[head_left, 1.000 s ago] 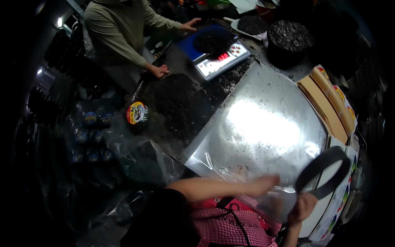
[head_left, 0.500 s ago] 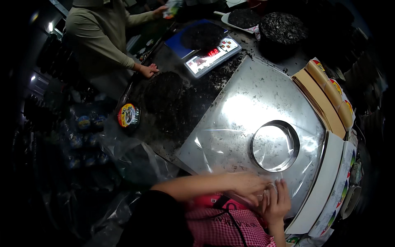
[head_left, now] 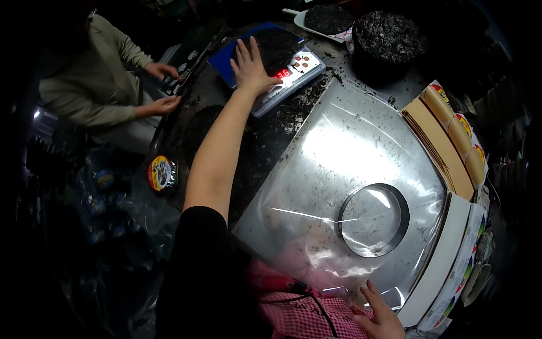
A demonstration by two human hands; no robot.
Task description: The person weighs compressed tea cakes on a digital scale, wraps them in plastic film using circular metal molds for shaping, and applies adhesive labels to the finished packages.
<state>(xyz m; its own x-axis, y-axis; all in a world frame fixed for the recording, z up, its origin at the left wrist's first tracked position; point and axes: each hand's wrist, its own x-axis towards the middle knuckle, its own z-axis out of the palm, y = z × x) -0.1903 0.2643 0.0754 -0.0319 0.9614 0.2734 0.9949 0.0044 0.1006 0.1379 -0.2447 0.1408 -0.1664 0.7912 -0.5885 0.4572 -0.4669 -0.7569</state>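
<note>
My left hand (head_left: 252, 70) is stretched far forward over the digital scale (head_left: 293, 79), fingers spread. Its fingertips are at the edge of a dark, flat, flaky mass (head_left: 279, 46) on the scale's blue plate; whether they touch it I cannot tell. At the near edge of the worktop, my right hand (head_left: 381, 317) has its fingers apart and nothing visible in it. Beyond that hand, a metal ring (head_left: 403, 217) lies on a clear plastic sheet (head_left: 305, 195) spread over the shiny metal surface.
A tub heaped with dark flakes (head_left: 389, 37) stands at the back, beside a white scoop (head_left: 300, 24) holding a dark disc. Cardboard pieces (head_left: 440, 141) and white boxes (head_left: 437, 254) line the right. A round labelled package (head_left: 161, 173) sits at left, near a co-worker (head_left: 107, 73).
My left hand has moved from beside my right hand up to the scale. My right hand has dropped nearer to me. The ring sits slightly lower in view. The co-worker has shifted left, package no longer in hand.
</note>
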